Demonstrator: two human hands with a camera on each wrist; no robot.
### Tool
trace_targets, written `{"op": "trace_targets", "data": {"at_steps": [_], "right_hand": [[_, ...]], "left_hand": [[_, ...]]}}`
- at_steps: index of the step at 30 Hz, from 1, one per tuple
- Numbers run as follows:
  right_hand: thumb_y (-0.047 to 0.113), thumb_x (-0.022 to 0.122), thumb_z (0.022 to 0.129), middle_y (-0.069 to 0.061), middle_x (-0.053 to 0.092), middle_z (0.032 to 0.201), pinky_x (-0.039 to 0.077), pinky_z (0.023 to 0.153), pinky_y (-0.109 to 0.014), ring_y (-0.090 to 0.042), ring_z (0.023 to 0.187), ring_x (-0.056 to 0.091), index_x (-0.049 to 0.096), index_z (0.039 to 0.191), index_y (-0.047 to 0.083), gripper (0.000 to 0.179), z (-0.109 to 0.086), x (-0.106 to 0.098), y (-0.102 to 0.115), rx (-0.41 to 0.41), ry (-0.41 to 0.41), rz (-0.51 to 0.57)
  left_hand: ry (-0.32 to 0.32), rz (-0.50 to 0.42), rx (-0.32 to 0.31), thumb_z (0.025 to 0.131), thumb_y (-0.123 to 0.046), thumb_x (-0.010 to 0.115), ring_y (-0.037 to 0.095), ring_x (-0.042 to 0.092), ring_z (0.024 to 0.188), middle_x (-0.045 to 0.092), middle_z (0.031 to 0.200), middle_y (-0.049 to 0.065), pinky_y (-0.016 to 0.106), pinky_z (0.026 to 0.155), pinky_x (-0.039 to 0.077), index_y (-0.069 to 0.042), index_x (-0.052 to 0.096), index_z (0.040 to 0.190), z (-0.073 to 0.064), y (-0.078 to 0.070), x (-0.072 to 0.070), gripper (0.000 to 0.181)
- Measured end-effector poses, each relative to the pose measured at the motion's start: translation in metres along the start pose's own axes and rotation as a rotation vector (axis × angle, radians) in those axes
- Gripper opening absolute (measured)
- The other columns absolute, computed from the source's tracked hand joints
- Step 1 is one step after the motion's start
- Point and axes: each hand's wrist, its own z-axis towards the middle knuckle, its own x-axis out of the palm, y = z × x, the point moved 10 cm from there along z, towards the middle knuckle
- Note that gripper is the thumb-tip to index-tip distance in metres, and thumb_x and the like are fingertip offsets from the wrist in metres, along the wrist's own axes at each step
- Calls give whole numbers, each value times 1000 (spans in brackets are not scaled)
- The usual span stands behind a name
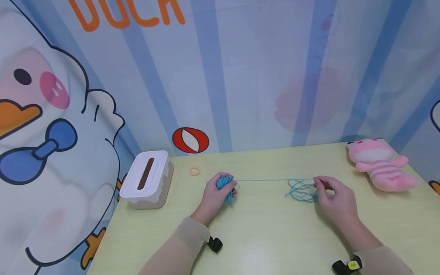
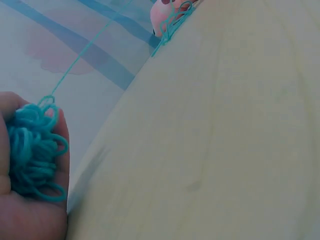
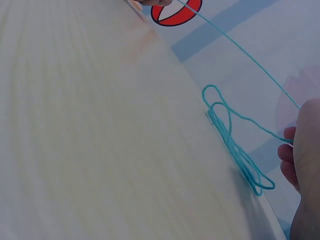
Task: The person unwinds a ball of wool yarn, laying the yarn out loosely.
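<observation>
A bundle of teal yarn [image 1: 225, 184] sits in my left hand [image 1: 214, 194], gripped between thumb and fingers. Its loose loops [image 2: 37, 155] bulge out of the palm in the left wrist view. From the bundle a single strand [image 1: 264, 180] runs straight and taut across to my right hand [image 1: 338, 198], which pinches it between thumb and fingertips. Beside the right fingertips, a loose pile of looped yarn [image 1: 300, 191] lies on the table; in the right wrist view these loops [image 3: 235, 150] lead up to the curled fingers.
A white tissue box [image 1: 146, 179] with a slotted lid stands at the table's left. Near it lies a small orange ring [image 1: 194, 170]. At the far right rests a pink striped plush toy [image 1: 381, 164]. A printed curtain [image 1: 247, 76] hangs behind the table [image 1: 261, 236].
</observation>
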Motion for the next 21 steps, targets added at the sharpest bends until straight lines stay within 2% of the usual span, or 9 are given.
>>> {"op": "trace_targets", "data": {"at_steps": [3, 5, 7, 10, 14, 16, 18, 21], "right_hand": [[5, 78, 98, -16, 83, 95, 41, 81, 3, 29, 88, 50, 81, 110, 1, 13, 1, -3, -9, 45, 29, -45], [8, 78, 99, -16, 82, 96, 44, 77, -2, 16, 86, 60, 82, 110, 2, 13, 1, -2, -13, 67, 65, -101], [11, 78, 99, -16, 81, 98, 49, 74, -12, -3, 84, 68, 82, 109, 2, 14, 1, 0, -17, 91, 123, -163], [14, 78, 99, -19, 77, 99, 51, 71, -33, -29, 83, 70, 84, 108, 0, 17, 1, 7, -25, 119, 221, -248], [17, 80, 97, -25, 75, 101, 50, 72, -49, -40, 87, 69, 85, 109, -1, 22, 0, 15, -32, 165, 308, -290], [17, 79, 97, -26, 74, 105, 50, 76, -52, -43, 93, 67, 84, 112, -1, 23, 0, 17, -29, 179, 294, -276], [13, 77, 98, -27, 73, 109, 48, 81, -53, -45, 99, 65, 84, 112, 0, 21, 1, 16, -19, 169, 228, -235], [4, 73, 96, -25, 73, 109, 43, 83, -48, -44, 101, 62, 83, 109, 1, 17, 4, 18, 6, 72, 89, -127]], "left_hand": [[0, -40, 0, 109, -26, 72, 20, 79, 94, 76, 125, 15, 34, 88, 68, -7, 66, 130, 0, -1, 1, 29], [1, -62, 7, 111, -25, 69, 21, 80, 96, 77, 125, 16, 36, 88, 69, -4, 64, 129, 0, -2, 1, 28], [-4, -63, 15, 112, -26, 66, 21, 80, 96, 77, 119, 16, 36, 88, 69, -3, 63, 131, 0, -3, 2, 30], [-5, -70, 19, 113, -27, 64, 23, 79, 94, 74, 110, 13, 37, 86, 69, -3, 62, 133, 0, -4, 2, 32], [2, -69, 10, 113, -31, 65, 23, 76, 92, 72, 108, 8, 34, 85, 68, -8, 62, 131, 0, -3, 3, 30], [10, -71, 7, 112, -33, 66, 23, 76, 92, 72, 109, 8, 33, 86, 68, -11, 63, 130, 0, -3, 4, 28], [19, -68, 9, 112, -34, 67, 23, 76, 93, 71, 110, 9, 34, 88, 68, -13, 63, 129, -1, -3, 6, 28], [31, -62, 16, 111, -34, 68, 23, 77, 93, 71, 110, 9, 34, 89, 68, -13, 63, 128, -2, -5, 7, 28]]}}
